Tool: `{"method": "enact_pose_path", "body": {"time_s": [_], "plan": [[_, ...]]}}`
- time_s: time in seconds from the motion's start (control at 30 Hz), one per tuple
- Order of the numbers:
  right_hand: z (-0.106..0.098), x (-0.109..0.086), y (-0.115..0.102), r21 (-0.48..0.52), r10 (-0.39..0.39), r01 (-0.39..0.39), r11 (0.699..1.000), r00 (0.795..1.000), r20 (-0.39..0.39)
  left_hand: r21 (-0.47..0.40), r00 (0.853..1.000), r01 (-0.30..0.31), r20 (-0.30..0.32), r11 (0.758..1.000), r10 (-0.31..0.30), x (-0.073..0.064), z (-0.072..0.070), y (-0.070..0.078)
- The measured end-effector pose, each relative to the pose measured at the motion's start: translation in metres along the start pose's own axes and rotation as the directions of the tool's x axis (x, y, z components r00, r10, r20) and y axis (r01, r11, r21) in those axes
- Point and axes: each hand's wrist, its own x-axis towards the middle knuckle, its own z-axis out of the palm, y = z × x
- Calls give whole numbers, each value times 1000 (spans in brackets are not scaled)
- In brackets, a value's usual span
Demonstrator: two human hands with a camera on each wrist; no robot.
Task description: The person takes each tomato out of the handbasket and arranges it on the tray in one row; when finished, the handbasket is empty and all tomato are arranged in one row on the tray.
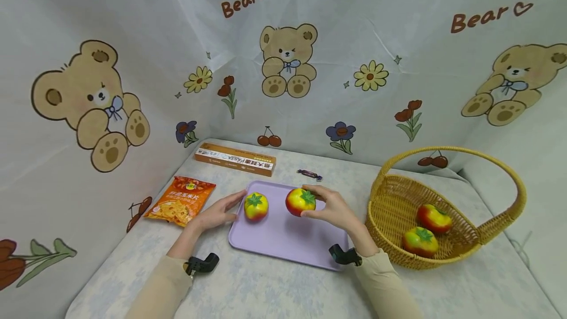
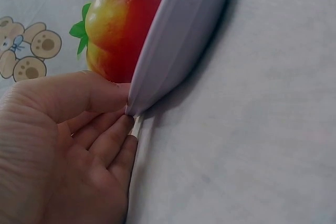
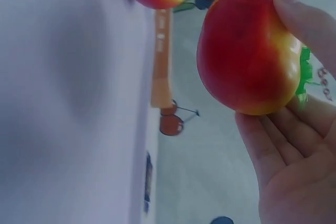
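My right hand (image 1: 334,209) holds a red-and-yellow persimmon (image 1: 299,202) with a green leafy top above the lilac tray (image 1: 283,240). In the right wrist view, thumb and fingers grip opposite sides of that persimmon (image 3: 247,51), and a gap shows between it and the tray (image 3: 79,129). At the tray's left edge, my left hand (image 1: 217,213) pinches the rim; the left wrist view has thumb and fingertips meeting at the tray (image 2: 178,35). Another persimmon (image 1: 256,207) sits on the tray's left part, close to the left hand.
A wicker basket (image 1: 376,220) with a tall handle stands at right, with two persimmons (image 1: 420,241) inside. Left of the tray lies an orange snack bag (image 1: 181,201). Behind it are a long pasta box (image 1: 235,159) and a small wrapped candy (image 1: 309,175). A bear-print cloth hangs behind.
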Motion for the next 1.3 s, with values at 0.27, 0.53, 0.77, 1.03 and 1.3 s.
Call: {"method": "enact_pose_path", "body": {"time_s": [0.27,0.53,0.77,1.03,1.3], "plan": [[27,15,13,-59,62,-61,996,998,26,16,1000,-3,11,1000,3,0,1,12],[40,23,21,-100,41,-33,994,996,75,-21,1000,4,28,1000,-3,-5,2,35],[47,24,20,-119,59,-46,992,993,102,-28,1000,9,18,1000,-9,-7,3,32],[50,27,19,-148,52,-33,988,991,121,-62,1000,7,24,998,-5,-7,4,30],[47,29,14,-109,59,-43,993,988,142,-69,1000,10,20,998,-9,-8,4,31]]}}
